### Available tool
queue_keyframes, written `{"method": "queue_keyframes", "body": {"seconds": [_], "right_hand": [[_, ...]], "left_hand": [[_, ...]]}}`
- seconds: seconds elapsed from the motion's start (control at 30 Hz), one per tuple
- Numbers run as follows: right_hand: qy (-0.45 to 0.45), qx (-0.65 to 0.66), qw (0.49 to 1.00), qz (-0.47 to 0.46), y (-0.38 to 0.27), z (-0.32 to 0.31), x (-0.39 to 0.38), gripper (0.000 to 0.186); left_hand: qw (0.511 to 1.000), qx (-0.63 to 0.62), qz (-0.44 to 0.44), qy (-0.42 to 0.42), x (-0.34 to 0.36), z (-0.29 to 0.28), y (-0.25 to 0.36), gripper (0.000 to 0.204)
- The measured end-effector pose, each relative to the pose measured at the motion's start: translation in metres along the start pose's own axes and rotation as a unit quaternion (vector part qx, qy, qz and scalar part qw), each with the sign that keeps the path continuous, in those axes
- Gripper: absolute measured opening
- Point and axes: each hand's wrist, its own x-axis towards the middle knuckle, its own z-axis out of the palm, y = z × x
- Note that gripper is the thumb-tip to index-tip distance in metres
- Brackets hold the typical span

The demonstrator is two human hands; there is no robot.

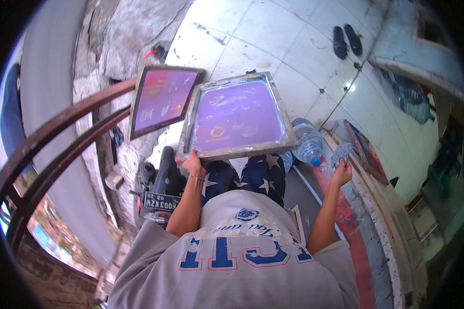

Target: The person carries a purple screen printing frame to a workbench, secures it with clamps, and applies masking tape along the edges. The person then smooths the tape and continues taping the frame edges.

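Note:
A screen printing frame (241,114) with purple mesh and a worn, paint-smeared border is tilted above my lap. My left hand (193,164) grips its near left corner, fingers closed on the border. Out to the right, my right hand (341,172) is closed on a crumpled grey rag (342,152), apart from the frame. A second purple-mesh screen frame (163,99) stands tilted just left of the held one, by a brown metal railing. Its lower support is partly hidden.
Large clear water bottles (308,140) lie right of my knees. A dark flat panel (365,150) leans by the ledge at right. The brown railing (62,116) curves along the left, near a parked motorbike (162,188). Black sandals (346,41) rest on the white tiles (258,31).

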Motion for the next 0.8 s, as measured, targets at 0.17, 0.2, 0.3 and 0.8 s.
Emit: {"method": "queue_keyframes", "body": {"seconds": [0.17,0.2,0.3,0.8], "right_hand": [[0.074,0.132,0.987,0.061,0.023,-0.043,0.025,0.022],[0.091,0.167,0.979,0.080,0.027,-0.051,0.027,0.022],[0.134,0.148,0.969,0.145,0.038,-0.071,0.027,0.022],[0.294,0.164,0.931,0.143,0.017,-0.116,0.057,0.023]], "left_hand": [[0.933,0.152,0.319,-0.066,-0.073,0.079,0.072,0.070],[0.905,0.178,0.377,-0.083,-0.074,0.093,0.085,0.067],[0.817,0.223,0.497,-0.187,-0.132,0.149,0.135,0.058],[0.425,0.356,0.688,-0.469,-0.550,0.367,0.132,0.052]]}}
